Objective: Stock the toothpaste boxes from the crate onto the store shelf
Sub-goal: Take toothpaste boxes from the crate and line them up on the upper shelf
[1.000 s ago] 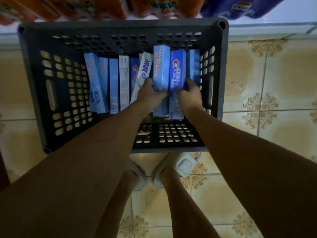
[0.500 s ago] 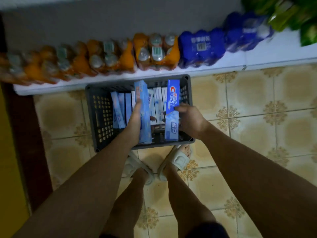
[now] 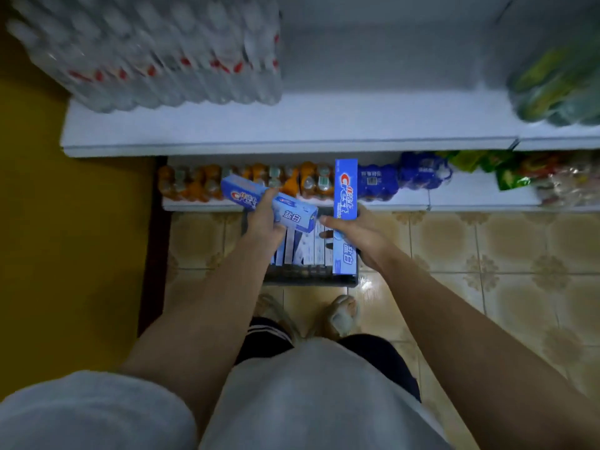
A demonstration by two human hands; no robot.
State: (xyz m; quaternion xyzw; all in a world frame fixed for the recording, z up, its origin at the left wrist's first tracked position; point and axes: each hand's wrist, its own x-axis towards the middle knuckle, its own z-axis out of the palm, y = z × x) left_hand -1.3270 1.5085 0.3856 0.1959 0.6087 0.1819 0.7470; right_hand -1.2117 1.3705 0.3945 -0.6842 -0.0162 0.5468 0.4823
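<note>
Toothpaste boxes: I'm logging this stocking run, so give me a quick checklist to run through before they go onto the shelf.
1. Left hand grips tilted box: ok.
2. Right hand grips upright box: ok.
3. Both boxes lifted above crate: ok.
4. Bare space on white shelf between water bottle packs and green packs: ok.
5. Boxes undamaged: cannot tell, image blurred.

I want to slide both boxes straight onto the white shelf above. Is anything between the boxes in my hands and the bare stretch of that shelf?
Nothing visible blocks it. The left hand and right hand each hold a toothpaste box below the shelf. The water bottle pack sits at its left, green packs at its right, with bare shelf between.
</note>
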